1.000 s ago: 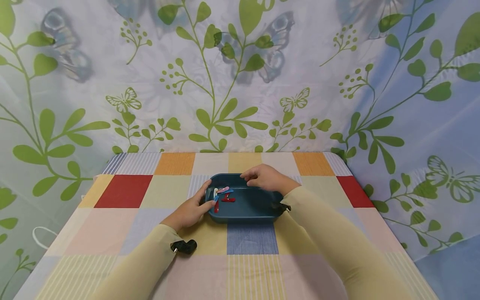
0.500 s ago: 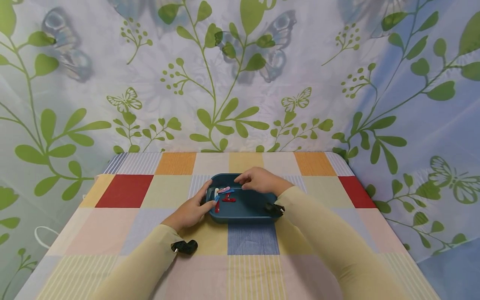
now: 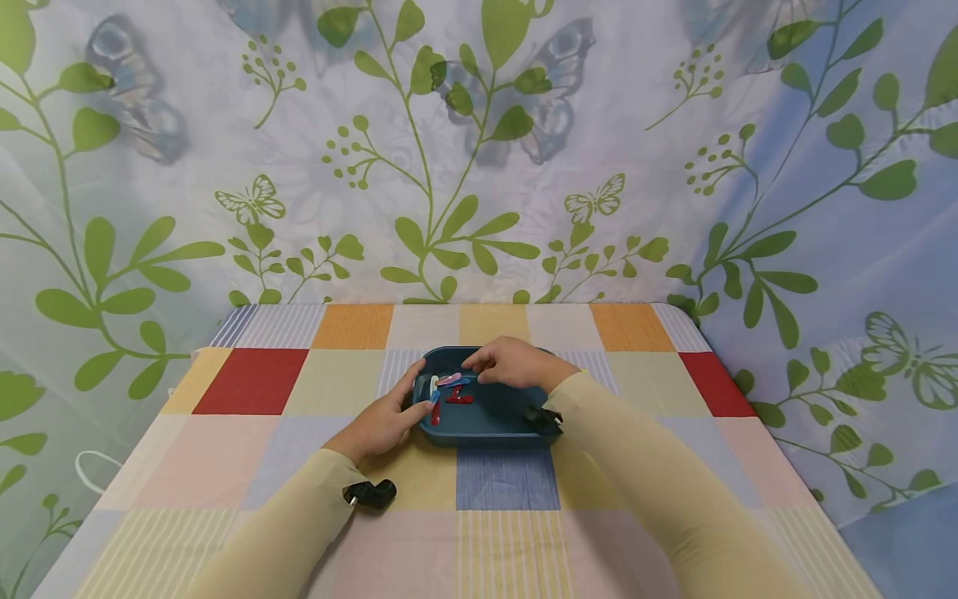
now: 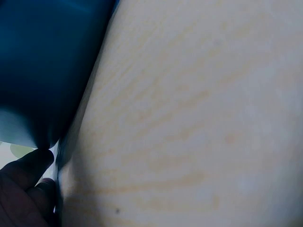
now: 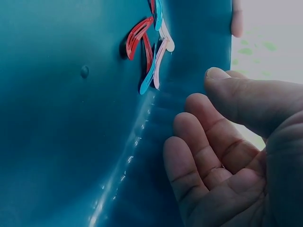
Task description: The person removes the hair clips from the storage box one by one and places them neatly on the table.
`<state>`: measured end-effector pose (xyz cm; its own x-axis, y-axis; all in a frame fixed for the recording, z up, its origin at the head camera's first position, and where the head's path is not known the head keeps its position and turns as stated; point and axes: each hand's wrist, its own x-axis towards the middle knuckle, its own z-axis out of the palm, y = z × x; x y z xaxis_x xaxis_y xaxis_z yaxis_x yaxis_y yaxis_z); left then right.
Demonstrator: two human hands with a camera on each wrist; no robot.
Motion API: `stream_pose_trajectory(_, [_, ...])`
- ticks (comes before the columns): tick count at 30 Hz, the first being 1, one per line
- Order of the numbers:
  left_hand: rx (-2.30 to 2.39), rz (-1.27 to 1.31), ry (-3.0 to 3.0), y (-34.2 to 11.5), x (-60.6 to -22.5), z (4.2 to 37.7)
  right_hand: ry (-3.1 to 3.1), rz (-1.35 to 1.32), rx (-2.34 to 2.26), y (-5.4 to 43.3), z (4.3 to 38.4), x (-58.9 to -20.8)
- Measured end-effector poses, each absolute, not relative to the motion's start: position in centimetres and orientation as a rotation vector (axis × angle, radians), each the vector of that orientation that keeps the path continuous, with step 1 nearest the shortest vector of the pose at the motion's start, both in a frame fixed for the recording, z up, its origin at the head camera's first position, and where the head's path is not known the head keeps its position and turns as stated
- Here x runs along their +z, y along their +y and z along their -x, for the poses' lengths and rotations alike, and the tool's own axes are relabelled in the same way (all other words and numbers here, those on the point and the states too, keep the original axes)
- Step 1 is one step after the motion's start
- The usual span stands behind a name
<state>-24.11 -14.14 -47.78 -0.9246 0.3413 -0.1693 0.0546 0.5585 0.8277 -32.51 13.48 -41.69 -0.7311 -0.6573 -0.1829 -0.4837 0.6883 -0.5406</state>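
A dark blue tray [image 3: 494,434] lies on the table with several snap hair clips in its left end: red clips [image 3: 460,398], a pink clip [image 3: 449,378], a white clip [image 3: 433,384] and blue ones, the nearest a blue clip [image 5: 148,78] in the right wrist view. My left hand [image 3: 382,420] grips the tray's left side, thumb over the rim, fingers along the outside. Over the far part of the tray hovers my right hand [image 3: 512,363], fingers loosely bent and nothing between them, just right of the clips. In the right wrist view its fingertips [image 5: 177,153] touch no clip.
A patchwork tablecloth [image 3: 322,478] covers the table. Behind it hangs a curtain [image 3: 299,125] with leaves and butterflies. A white cable [image 3: 93,470] loops at the left edge. Each wrist carries a black camera, such as the left wrist camera [image 3: 374,494].
My right hand has moved left over the tray, nearer the hair clips. The left hand keeps its grip, and the tray and clips stay where they were.
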Motion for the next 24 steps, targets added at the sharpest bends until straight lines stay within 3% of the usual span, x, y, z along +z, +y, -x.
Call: stream_pose_trajectory(24, [1.307,-0.346,2.494,-14.2,-48.1,24.0,2.509,0.910,-0.578,11.5,32.8,-43.4])
